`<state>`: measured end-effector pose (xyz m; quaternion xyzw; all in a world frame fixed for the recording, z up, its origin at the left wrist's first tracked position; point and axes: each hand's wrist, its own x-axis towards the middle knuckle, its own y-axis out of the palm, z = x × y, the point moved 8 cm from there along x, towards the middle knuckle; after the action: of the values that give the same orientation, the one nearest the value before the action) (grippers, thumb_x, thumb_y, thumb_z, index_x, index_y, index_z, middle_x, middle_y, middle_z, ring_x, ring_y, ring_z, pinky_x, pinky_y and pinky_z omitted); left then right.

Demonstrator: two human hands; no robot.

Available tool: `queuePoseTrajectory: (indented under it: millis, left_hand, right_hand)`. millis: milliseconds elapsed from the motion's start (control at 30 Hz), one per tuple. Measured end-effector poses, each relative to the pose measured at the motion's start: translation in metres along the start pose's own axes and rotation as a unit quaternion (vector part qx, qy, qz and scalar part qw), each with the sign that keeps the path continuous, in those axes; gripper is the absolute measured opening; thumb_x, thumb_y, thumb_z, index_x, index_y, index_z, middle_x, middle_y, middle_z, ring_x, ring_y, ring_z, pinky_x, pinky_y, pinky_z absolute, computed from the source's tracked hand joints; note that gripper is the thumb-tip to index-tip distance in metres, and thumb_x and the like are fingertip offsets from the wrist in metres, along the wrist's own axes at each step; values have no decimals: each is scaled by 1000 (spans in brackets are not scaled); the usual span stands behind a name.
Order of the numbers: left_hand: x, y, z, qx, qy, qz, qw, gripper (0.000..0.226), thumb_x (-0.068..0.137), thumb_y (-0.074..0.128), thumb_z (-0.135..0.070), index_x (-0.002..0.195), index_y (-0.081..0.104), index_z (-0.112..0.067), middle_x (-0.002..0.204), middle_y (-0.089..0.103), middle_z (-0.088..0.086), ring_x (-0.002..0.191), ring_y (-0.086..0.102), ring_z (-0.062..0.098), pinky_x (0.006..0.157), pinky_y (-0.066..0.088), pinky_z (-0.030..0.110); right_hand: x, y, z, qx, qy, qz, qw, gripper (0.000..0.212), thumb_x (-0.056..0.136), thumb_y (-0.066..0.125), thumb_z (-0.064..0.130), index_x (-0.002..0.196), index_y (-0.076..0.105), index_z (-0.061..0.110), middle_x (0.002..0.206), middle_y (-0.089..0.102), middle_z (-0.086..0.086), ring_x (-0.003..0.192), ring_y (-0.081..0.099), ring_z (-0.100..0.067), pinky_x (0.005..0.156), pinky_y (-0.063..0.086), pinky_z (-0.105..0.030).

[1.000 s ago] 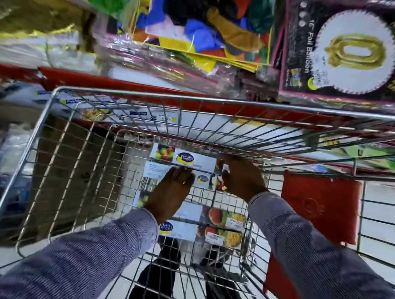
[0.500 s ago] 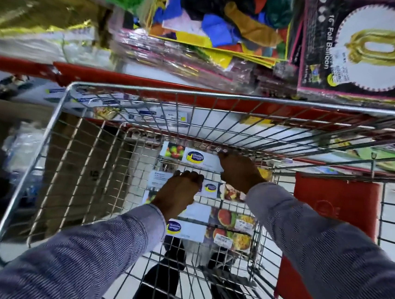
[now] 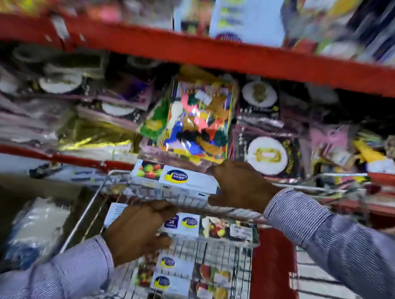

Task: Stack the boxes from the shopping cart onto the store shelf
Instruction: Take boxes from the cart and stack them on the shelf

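Observation:
My right hand (image 3: 241,187) grips the right end of a white box (image 3: 174,177) with fruit pictures and a blue-yellow logo, lifted above the far rim of the wire shopping cart (image 3: 95,202). My left hand (image 3: 138,228) grips the left part of a second, matching box (image 3: 208,226), raised inside the cart. Two more such boxes (image 3: 184,276) lie on the cart floor below. The red store shelf (image 3: 201,53) runs across the top. The picture is motion-blurred.
Packets of balloons (image 3: 197,118) and foil-balloon packs (image 3: 267,155) crowd the shelf level behind the cart. A red flap (image 3: 273,277) hangs on the cart's right side. A brown carton (image 3: 5,203) and plastic-wrapped goods (image 3: 37,225) sit at the left.
Both hands have risen from the cart floor, each lifting a box; the right one is now over the cart's far rim. The view has tilted up toward the shelves.

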<state>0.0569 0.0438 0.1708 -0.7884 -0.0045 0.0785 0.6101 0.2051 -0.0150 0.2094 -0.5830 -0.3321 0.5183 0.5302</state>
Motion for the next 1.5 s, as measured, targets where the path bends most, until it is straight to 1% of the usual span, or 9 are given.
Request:
queuePoseTrajectory:
  millis: [133, 267, 500, 600, 800, 1000, 1233, 1333, 1500]
  left_hand:
    - [-3, -108, -26, 21, 7, -73, 997, 75, 49, 81, -48, 119, 60, -33, 117, 68, -16, 97, 65, 7, 68, 50, 19]
    - [3, -198, -51, 10, 17, -138, 990, 66, 69, 74, -46, 131, 54, -34, 133, 58, -14, 118, 57, 14, 89, 47, 26]
    - [38, -291, -64, 31, 53, -212, 975, 68, 63, 61, -55, 128, 54, -37, 123, 64, -14, 113, 58, 12, 86, 49, 28]
    - [57, -320, -68, 30, 57, -232, 970, 66, 63, 63, -55, 126, 56, -36, 124, 64, -11, 113, 58, 14, 86, 49, 29]
    - [97, -347, -63, 35, 63, -228, 971, 63, 64, 65, -52, 124, 58, -32, 118, 67, -7, 106, 60, 18, 85, 49, 32]
    - [105, -355, -56, 12, 55, -216, 975, 45, 77, 72, -37, 118, 65, -21, 121, 66, 0, 109, 58, 21, 89, 47, 31]
    - [118, -350, -38, 1, 49, -204, 978, 56, 74, 72, -41, 126, 60, -25, 126, 65, -5, 109, 60, 16, 93, 48, 31]
    - [125, -350, -37, -4, 54, -204, 977, 56, 73, 73, -42, 125, 61, -25, 126, 65, -5, 109, 60, 15, 93, 49, 31]
    - [136, -348, -35, -6, 57, -212, 976, 59, 73, 74, -43, 127, 59, -24, 129, 63, -7, 112, 58, 12, 96, 48, 29]
  right_hand:
    - [-30, -116, 10, -26, -6, -74, 997, 56, 78, 68, 50, 119, 56, 14, 109, 65, -12, 107, 58, -32, 75, 39, -35]
    - [-58, -217, 9, -68, 7, -143, 987, 53, 73, 68, 57, 114, 61, 23, 99, 67, -8, 97, 59, -29, 69, 35, -31]
    - [-82, -311, -16, -93, 47, -210, 972, 45, 74, 70, 49, 106, 63, 17, 96, 69, -8, 93, 63, -31, 65, 43, -31]
    - [-72, -337, -39, -89, 75, -218, 969, 31, 76, 70, 41, 83, 55, 15, 70, 58, 1, 76, 57, -30, 53, 36, -29]
    - [-13, -348, -90, -83, 104, -208, 969, 49, 79, 71, 31, 122, 57, 13, 124, 57, -15, 116, 54, -34, 93, 48, -40]
    - [33, -320, -134, -88, 142, -154, 974, 47, 82, 69, 29, 122, 56, 9, 130, 48, -19, 121, 48, -38, 99, 46, -45]
    - [51, -305, -159, -44, 152, -167, 973, 52, 77, 72, 30, 125, 56, 18, 130, 51, -13, 120, 49, -33, 100, 46, -43]
    - [47, -308, -160, -14, 145, -205, 968, 56, 72, 78, 28, 124, 59, 18, 123, 58, -8, 114, 55, -29, 99, 48, -41]
    - [39, -314, -160, 44, 135, -249, 958, 22, 74, 79, 4, 81, 65, 18, 60, 44, 13, 64, 54, -12, 75, 61, -40]
